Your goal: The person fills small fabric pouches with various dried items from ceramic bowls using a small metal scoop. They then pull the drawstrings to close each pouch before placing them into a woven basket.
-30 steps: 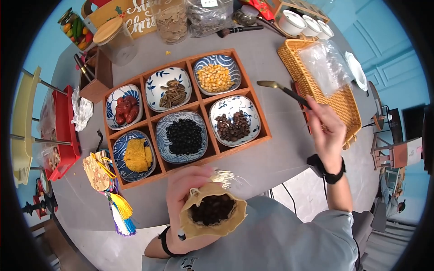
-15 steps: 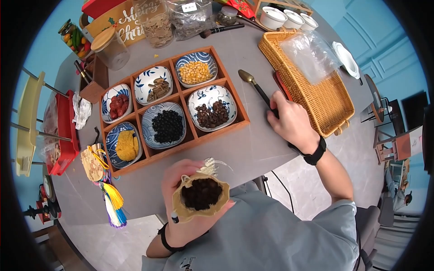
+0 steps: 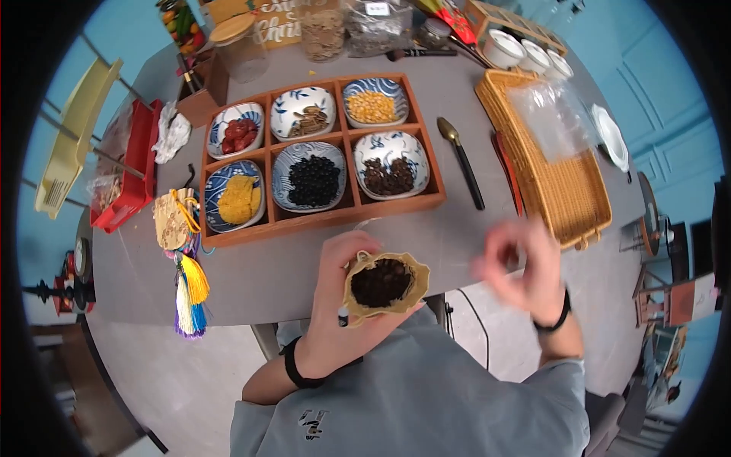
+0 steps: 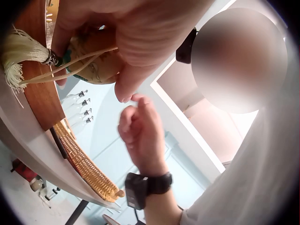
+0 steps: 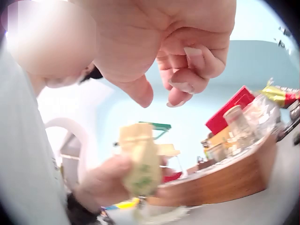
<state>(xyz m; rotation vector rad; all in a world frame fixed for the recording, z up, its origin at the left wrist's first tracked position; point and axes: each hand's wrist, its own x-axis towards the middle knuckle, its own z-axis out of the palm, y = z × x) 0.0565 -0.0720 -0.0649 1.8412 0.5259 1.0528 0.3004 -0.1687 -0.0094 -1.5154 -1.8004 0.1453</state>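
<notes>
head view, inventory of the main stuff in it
divided box: 1, brown, centre
bowls: 6, blue-white, inside box
spoon: 1, black-gold, right of box
basket: 1, tan, right
plastic bag: 1, clear, on basket
containers: 3, white, back right
tasselled ornament: 1, multicoloured, left of box
tray: 1, red, far left
pouch: 1, tan, front centre
left hand: 1, gripping pouch
right hand: 1, blurred, right of pouch

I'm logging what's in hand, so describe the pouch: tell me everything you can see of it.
The pouch looks like tan cloth, with a green print on its side. Its crinkled mouth gapes open, showing dark beans inside. Thin cord trails from it, and a pale fringed tassel hangs at its lower end. The left grip is curled round it, holding it mouth up, clear of the table.
</notes>
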